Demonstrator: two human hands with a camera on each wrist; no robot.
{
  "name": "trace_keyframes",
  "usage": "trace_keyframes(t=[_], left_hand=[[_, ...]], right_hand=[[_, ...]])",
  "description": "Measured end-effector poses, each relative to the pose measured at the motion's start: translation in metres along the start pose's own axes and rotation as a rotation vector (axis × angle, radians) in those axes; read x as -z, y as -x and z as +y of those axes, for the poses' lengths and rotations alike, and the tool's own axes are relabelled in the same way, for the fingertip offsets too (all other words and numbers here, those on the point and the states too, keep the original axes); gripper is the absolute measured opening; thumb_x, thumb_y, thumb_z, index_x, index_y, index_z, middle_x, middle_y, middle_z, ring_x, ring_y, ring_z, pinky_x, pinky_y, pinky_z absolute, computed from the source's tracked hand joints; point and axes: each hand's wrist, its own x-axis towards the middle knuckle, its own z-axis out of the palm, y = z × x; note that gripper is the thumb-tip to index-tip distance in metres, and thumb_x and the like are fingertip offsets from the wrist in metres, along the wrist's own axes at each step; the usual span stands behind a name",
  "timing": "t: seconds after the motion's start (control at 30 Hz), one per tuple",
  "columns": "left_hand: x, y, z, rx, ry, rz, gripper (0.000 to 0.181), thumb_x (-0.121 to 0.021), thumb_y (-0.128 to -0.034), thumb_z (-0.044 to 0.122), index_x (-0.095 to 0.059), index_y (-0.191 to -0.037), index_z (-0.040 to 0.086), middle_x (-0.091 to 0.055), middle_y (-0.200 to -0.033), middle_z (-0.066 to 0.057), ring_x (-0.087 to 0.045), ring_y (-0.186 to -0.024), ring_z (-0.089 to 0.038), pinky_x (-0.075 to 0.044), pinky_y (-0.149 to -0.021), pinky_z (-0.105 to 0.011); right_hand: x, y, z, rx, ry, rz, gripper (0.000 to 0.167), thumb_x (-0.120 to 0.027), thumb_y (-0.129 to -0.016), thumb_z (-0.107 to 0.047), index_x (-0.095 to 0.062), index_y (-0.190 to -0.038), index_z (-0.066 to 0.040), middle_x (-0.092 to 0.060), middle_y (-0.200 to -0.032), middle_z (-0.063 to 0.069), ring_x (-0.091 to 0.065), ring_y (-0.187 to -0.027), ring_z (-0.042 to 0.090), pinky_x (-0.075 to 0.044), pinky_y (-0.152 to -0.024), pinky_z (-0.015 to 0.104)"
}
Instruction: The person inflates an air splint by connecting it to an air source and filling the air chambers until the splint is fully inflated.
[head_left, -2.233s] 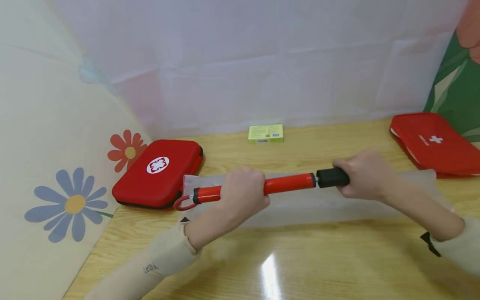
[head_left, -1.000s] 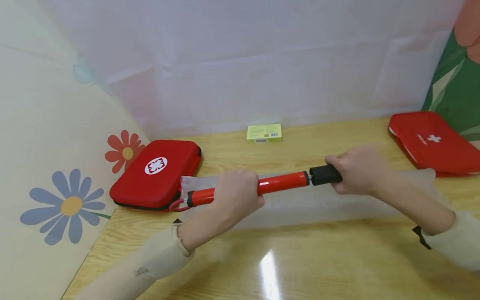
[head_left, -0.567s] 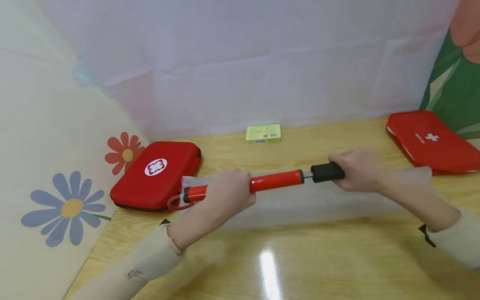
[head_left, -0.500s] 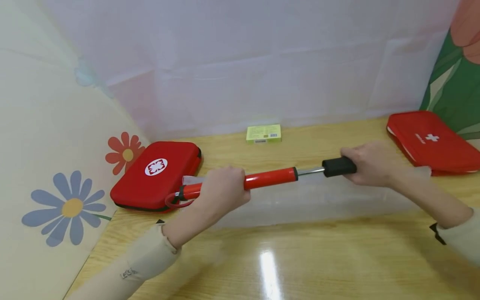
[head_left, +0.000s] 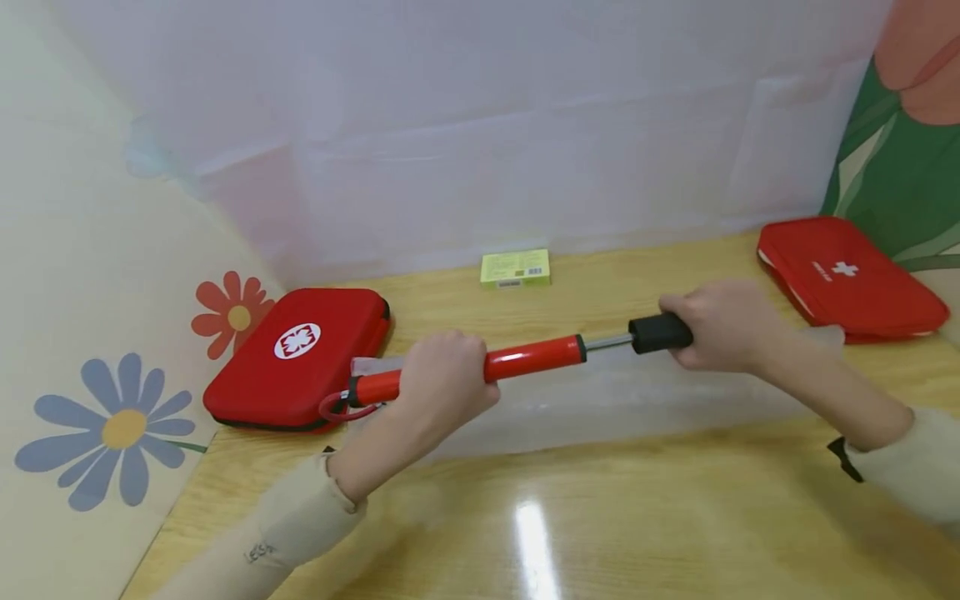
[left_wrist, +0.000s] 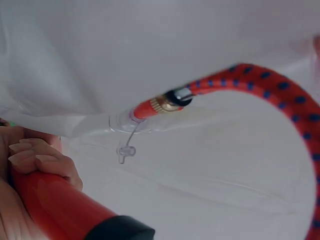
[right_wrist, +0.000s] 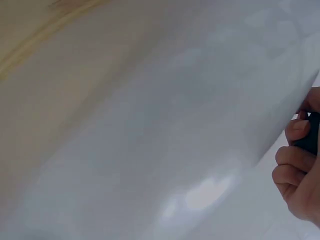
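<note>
A red hand pump (head_left: 534, 358) is held between both hands above a translucent inflatable (head_left: 592, 408). My left hand (head_left: 444, 379) grips its red barrel. My right hand (head_left: 723, 327) grips the black handle (head_left: 660, 332), and a short length of metal rod (head_left: 608, 342) shows between barrel and handle. From the barrel's left end comes a red hose (left_wrist: 300, 105) with blue dots. In the left wrist view its brass-coloured fitting (left_wrist: 161, 104) meets a clear valve (left_wrist: 122, 122) on the inflatable; the small valve cap (left_wrist: 126, 151) hangs loose beside it.
A red hard case (head_left: 300, 358) with a white emblem lies to the left. At the back of the wooden table (head_left: 450, 533) is a green-yellow box (head_left: 515, 268). A red first-aid pouch (head_left: 855, 279) lies at the right, by the printed backdrop.
The handle first closed up to the barrel, then my right hand drew it out so the rod shows. My left hand, on the barrel, has shifted left. The head view has turned slightly.
</note>
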Motion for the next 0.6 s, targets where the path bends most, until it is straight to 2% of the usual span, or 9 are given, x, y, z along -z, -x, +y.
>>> trace_keyframes(t=[0.17,0.3,0.47,0.6], left_hand=[[0.0,0.001,0.006,0.0,0.015,-0.01,0.022,-0.075,-0.0718,0.027,-0.066,-0.076,0.006,-0.05,-0.054,-0.001,-0.047,-0.043,-0.016,-0.044,-0.043,-0.028],[-0.001,-0.001,0.014,-0.017,0.032,-0.025,0.02,-0.074,-0.0735,0.026,-0.068,-0.078,0.007,-0.051,-0.055,0.001,-0.047,-0.044,-0.016,-0.042,-0.044,-0.026],[0.0,-0.001,0.019,-0.053,0.048,-0.025,0.022,-0.074,-0.075,0.027,-0.069,-0.08,0.007,-0.051,-0.056,0.001,-0.048,-0.046,-0.016,-0.044,-0.046,-0.026],[0.005,0.003,0.006,-0.066,0.036,-0.045,0.02,-0.073,-0.0751,0.026,-0.066,-0.077,0.007,-0.051,-0.055,0.0,-0.047,-0.045,-0.015,-0.045,-0.046,-0.027]], right_hand=[[-0.002,-0.016,-0.021,0.016,0.019,-0.051,0.03,-0.077,-0.061,-0.029,-0.058,-0.077,-0.011,-0.053,-0.053,-0.003,-0.049,-0.044,0.015,-0.043,-0.044,0.034],[-0.005,-0.025,-0.033,0.025,-0.012,-0.095,0.029,-0.077,-0.064,-0.028,-0.06,-0.079,-0.009,-0.054,-0.054,-0.002,-0.05,-0.045,0.013,-0.048,-0.048,0.033],[-0.009,-0.026,-0.035,0.073,-0.056,-0.029,0.03,-0.079,-0.063,-0.025,-0.058,-0.078,-0.009,-0.055,-0.055,-0.001,-0.052,-0.045,0.014,-0.047,-0.047,0.034],[-0.014,-0.015,-0.014,0.123,-0.08,0.054,0.033,-0.079,-0.063,-0.026,-0.053,-0.077,-0.012,-0.052,-0.054,-0.005,-0.048,-0.044,0.014,-0.039,-0.042,0.031]])
